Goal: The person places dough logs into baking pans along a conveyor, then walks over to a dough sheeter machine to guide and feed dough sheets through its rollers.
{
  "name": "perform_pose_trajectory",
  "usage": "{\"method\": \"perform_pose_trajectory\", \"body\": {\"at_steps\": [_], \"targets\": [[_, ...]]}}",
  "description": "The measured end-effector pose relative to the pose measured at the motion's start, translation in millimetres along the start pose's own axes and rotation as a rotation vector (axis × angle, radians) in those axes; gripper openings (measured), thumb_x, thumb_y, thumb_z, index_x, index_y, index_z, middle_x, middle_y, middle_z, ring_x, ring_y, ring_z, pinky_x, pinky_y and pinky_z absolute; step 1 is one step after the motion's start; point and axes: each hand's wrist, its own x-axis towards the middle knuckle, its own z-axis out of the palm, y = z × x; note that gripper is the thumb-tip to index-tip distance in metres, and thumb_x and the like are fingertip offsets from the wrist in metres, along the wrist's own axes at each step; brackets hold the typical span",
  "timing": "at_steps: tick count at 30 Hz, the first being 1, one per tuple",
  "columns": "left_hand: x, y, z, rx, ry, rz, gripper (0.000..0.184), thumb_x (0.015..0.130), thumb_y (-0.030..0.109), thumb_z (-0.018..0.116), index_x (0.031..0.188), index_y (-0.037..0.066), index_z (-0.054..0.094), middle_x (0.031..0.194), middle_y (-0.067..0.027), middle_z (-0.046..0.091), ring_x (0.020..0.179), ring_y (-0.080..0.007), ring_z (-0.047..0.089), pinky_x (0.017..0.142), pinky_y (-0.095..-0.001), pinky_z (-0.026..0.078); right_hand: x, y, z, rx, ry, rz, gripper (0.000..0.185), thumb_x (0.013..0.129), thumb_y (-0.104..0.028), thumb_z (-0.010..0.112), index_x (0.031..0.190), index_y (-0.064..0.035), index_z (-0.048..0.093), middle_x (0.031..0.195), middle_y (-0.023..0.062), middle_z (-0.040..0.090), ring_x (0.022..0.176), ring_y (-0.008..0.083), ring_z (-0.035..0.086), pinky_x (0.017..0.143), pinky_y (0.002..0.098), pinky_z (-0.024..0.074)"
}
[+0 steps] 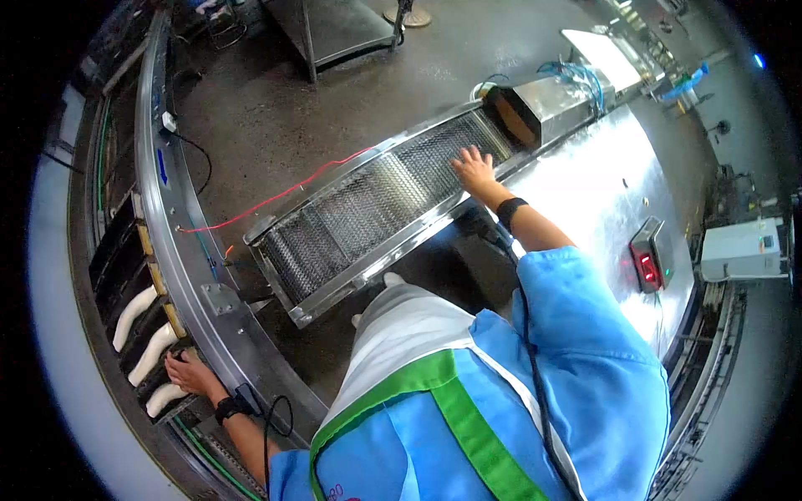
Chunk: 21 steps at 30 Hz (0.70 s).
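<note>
My left hand reaches over a row of black trays at the lower left. Its fingers are slightly bent and apart, next to the right end of a curved, pale white piece; whether they touch it I cannot tell. Two more long white pieces, a middle one and an upper one, lie in neighbouring tray slots. My right hand is spread, palm down, over the upper right part of a metal mesh conveyor belt. Nothing shows in it. Both wrists wear black bands.
A curved steel rail runs beside the trays. A red cord stretches from it to the mesh conveyor. On the right, a shiny steel table carries a scale display with red digits. A steel stand is at the back.
</note>
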Motion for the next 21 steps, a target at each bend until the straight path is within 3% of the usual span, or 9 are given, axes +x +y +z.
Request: {"method": "perform_pose_trajectory", "body": {"at_steps": [4,6,10,12,13,16,20,21], "targets": [[9.6,-2.1,-2.7,0.044,0.034,0.07,0.032,0.084,0.023,0.047,0.113,0.011,0.045,0.117,-0.0031,0.044,0.11,-0.0226,0.037,0.085,-0.039,0.034,-9.7,18.9,-5.1,0.076,-0.06,0.035,0.044,0.072,-0.014,0.054,0.114,-0.0225,0.045,0.125,0.0071,0.034,0.119,0.0268,0.027,0.086,0.0491,0.0315],[5.9,2.2,-11.8,0.055,-0.021,0.007,0.031,0.085,0.024,0.046,0.114,0.011,0.044,0.117,-0.0029,0.044,0.108,-0.023,0.038,0.085,-0.0381,0.034,-8.1,17.3,9.8,0.083,0.064,0.03,0.042,0.069,-0.018,0.06,0.109,-0.0193,0.048,0.116,0.0057,0.039,0.113,0.0257,0.033,0.082,0.0454,0.0348],[3.0,-7.7,-8.9,0.072,0.024,0.042,0.032,0.085,0.025,0.044,0.114,0.011,0.044,0.116,-0.0031,0.044,0.107,-0.0236,0.039,0.084,-0.0379,0.035,-14.8,4.3,1.8,0.139,0.068,0.026,0.032,0.075,-0.014,0.052,0.106,-0.0192,0.048,0.115,0.006,0.041,0.107,0.024,0.039,0.078,0.0434,0.0374],[1.6,-8.1,-15.8,0.136,0.023,0.018,0.031,0.085,0.027,0.044,0.112,0.012,0.045,0.115,-0.0033,0.045,0.105,-0.0232,0.041,0.082,-0.0384,0.036,-17.9,-0.1,-4.2,0.281,-0.015,0.077,0.05,0.065,-0.009,0.061,0.11,-0.0194,0.044,0.117,0.0069,0.039,0.105,0.026,0.041,0.079,0.0427,0.0393],[0.0,-16.8,-7.7,0.119,0.056,0.021,0.031,0.084,0.029,0.044,0.11,0.012,0.047,0.111,-0.0031,0.047,0.102,-0.0226,0.043,0.079,-0.0381,0.038,-17.8,-0.8,5.9,0.241,0.129,0.065,0.04,0.068,-0.005,0.055,0.105,-0.0153,0.046,0.113,0.0097,0.041,0.099,0.0284,0.044,0.075,0.0421,0.0418],[-5.4,-21.5,-7.3,0.175,0.133,0.034,0.029,0.084,0.03,0.044,0.107,0.012,0.048,0.107,-0.0032,0.049,0.098,-0.0225,0.046,0.078,-0.0371,0.038,-19.6,1.1,11.1,0.418,0.158,0.051,0.035,0.07,-0.002,0.05,0.103,-0.0118,0.047,0.111,0.0126,0.042,0.095,0.0312,0.046,0.073,0.0416,0.043],[-13.3,-13.8,-25.7,0.15,0.099,-0.013,0.029,0.084,0.03,0.044,0.106,0.012,0.049,0.107,-0.0038,0.05,0.097,-0.023,0.047,0.078,-0.0366,0.038,-18.7,6.4,19.7,0.425,0.26,0.024,0.038,0.066,-0.002,0.052,0.103,-0.0097,0.046,0.11,0.0138,0.042,0.094,0.0322,0.047,0.072,0.0402,0.0437],[-10.0,-17.7,-21.9,0.185,0.11,0.004,0.031,0.084,0.031,0.044,0.108,0.012,0.049,0.108,-0.0043,0.049,0.097,-0.0235,0.047,0.079,-0.0368,0.038,-19.9,8.4,14.2,0.445,0.231,0.023,0.039,0.065,-0.007,0.055,0.103,-0.0085,0.046,0.11,0.0136,0.042,0.095,0.032,0.046,0.074,0.0404,0.0428]]}}
